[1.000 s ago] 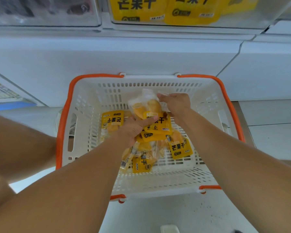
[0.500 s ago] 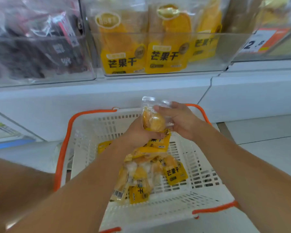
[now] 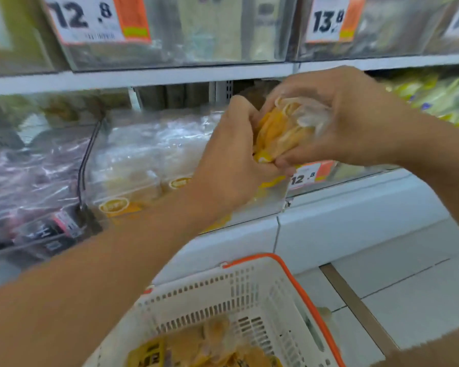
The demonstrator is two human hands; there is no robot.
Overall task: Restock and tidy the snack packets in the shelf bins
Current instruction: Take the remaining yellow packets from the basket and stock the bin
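Both hands, left hand (image 3: 231, 165) and right hand (image 3: 337, 120), curled tight round a bunch of yellow snack packets (image 3: 281, 133), up over the clear bin (image 3: 149, 165), likely to drop in together, with more down in the basket (image 3: 249, 287).

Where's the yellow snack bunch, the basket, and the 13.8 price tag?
yellow snack bunch (image 3: 281, 133): head view, on the orange middle.
basket (image 3: 306, 305): head view, on the orange rim.
13.8 price tag (image 3: 329, 19): head view, on the numbers.

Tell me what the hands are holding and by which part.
Both hands grip one bunch of yellow mango packets: the left hand round its lower left side, the right hand over its clear top ends.
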